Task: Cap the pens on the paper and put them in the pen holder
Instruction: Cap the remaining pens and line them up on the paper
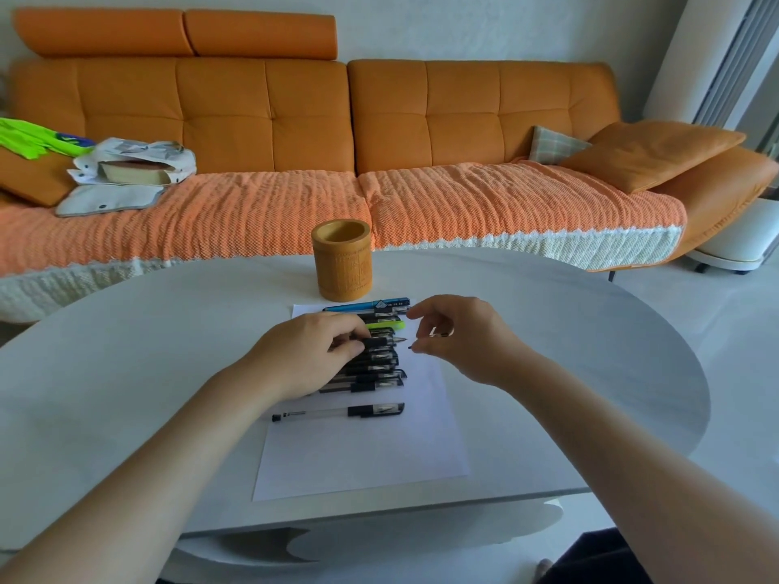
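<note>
Living room, with an orange sofa [379, 120] behind a pale rounded worktop [126, 373]. Near the worktop's far edge, upright, a bamboo-coloured pen holder [340, 259]. Just in front of the pen holder, a white paper [366, 448] carrying a row of pens [379, 366] laid side by side. Closest to the pen holder, a blue pen [366, 306], then a green highlighter [385, 325], then several dark ones touching each other. Farthest from the pen holder and apart from the row, 1 lone pen [337, 412] lying flat.

In front of the pen holder, over the middle of the row, the left hand [307, 356], fingers curled round 1 black pen [381, 341] with its bare tip pointing right. In front of the pen holder and slightly to its right, level with that tip but not touching it, the right hand [459, 335], thumb and fingers pinching a small piece [413, 349] with a dark end. Too small to name with certainty.
</note>
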Action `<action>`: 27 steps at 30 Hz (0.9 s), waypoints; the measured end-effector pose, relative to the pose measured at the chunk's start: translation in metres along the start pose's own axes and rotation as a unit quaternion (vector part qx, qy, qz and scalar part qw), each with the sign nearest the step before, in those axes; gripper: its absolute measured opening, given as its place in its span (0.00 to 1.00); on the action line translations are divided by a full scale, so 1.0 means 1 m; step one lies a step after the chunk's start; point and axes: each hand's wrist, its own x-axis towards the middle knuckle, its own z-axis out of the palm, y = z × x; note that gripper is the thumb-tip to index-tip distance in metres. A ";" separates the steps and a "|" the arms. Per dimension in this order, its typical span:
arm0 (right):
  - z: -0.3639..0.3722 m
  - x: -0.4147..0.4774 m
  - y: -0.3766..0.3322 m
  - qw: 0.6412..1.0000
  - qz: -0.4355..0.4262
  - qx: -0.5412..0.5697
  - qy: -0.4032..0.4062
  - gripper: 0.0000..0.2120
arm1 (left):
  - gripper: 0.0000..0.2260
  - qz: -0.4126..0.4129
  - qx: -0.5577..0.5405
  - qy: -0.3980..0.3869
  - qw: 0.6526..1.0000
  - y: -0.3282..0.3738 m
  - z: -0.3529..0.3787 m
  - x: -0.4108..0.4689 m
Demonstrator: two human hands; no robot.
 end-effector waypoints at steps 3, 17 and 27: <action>0.006 0.001 -0.006 1.000 -0.010 0.017 0.008 0.15 | 0.08 0.011 -0.005 -0.003 1.000 0.001 0.000 -0.001; 0.019 -0.001 -0.023 0.995 0.023 0.102 0.008 0.06 | 0.06 0.020 -0.100 -0.027 0.994 -0.007 -0.006 0.001; 0.022 0.000 -0.029 0.999 -0.012 0.032 -0.007 0.05 | 0.09 0.008 -0.097 -0.015 0.995 -0.015 -0.012 -0.003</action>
